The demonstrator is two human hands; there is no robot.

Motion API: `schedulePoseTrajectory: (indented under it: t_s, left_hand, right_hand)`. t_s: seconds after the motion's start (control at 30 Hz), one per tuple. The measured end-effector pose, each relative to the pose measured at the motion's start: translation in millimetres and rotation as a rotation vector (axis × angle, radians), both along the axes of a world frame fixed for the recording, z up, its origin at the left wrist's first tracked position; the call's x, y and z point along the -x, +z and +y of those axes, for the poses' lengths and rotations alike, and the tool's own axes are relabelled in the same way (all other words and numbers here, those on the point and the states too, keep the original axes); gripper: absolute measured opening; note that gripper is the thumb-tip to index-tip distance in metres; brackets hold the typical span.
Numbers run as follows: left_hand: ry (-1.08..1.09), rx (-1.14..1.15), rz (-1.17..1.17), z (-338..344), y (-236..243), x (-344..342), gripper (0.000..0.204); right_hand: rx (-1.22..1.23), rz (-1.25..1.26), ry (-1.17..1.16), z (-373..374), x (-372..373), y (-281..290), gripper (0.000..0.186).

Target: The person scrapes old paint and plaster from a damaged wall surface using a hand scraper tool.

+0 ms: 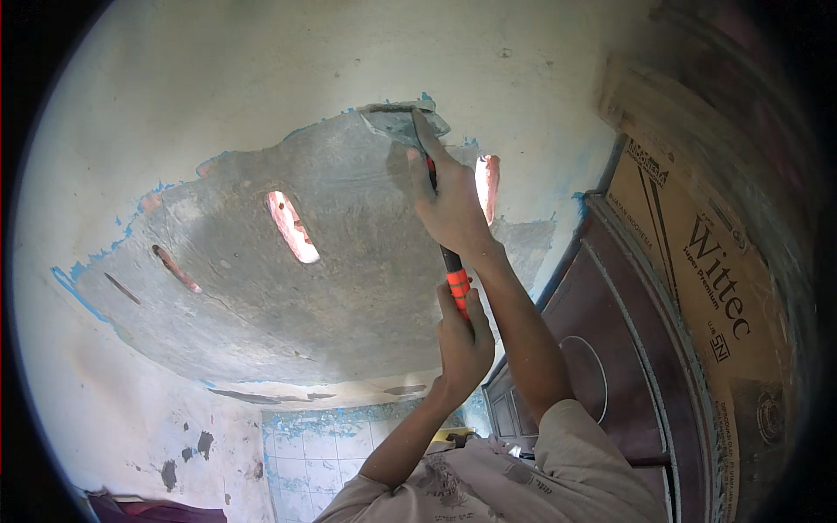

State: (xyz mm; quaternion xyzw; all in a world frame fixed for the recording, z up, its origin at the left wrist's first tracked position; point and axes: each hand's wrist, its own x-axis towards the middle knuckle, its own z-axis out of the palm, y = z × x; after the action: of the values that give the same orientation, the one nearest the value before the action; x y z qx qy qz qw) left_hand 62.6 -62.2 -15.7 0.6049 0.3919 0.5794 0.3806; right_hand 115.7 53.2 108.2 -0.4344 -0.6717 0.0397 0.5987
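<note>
Both my arms are raised to a wall, holding one long-handled scraper (403, 129). Its wide metal blade lies against the upper edge of a bare grey patch (349, 174), where cream paint begins. My right hand (453, 205) is closed around the black shaft just below the blade, with the index finger stretched up along the blade. Lower down, my left hand (466, 340) wraps the bottom of the handle, below an orange grip section (458, 283). Dust or loose paint seems to lie on the blade's top edge.
Bright slots (292, 228) pierce the grey patch, one close to my right wrist. Flaking blue paint borders the patch. A dark door (602, 349) and a flattened cardboard box (689, 253) stand at the right. White tiles (305, 453) and dark red cloth (157, 510) show below.
</note>
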Motion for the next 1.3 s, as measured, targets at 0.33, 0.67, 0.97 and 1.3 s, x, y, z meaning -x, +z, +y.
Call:
schedulePoseTrajectory:
  t_s: [0.33,0.67,0.97,1.3]
  left_hand:
    - [-0.007,-0.023,-0.001,5,-8,-1,0.035]
    - [-0.08,0.017,-0.114,5,-11,-4,0.031]
    - [-0.153,0.097,-0.189,1,-4,-2,0.028]
    - [-0.038,0.138,-0.021,2,-50,21,0.031]
  right_hand:
    - [-0.057,-0.047,-0.035,2,3,0,0.053]
    - [-0.021,-0.079,-0.036,3,0,5,0.054]
    - [-0.074,-0.088,-0.062,8,0,0,0.054]
    - [0.046,0.029,0.07,-14,19,-51,0.063]
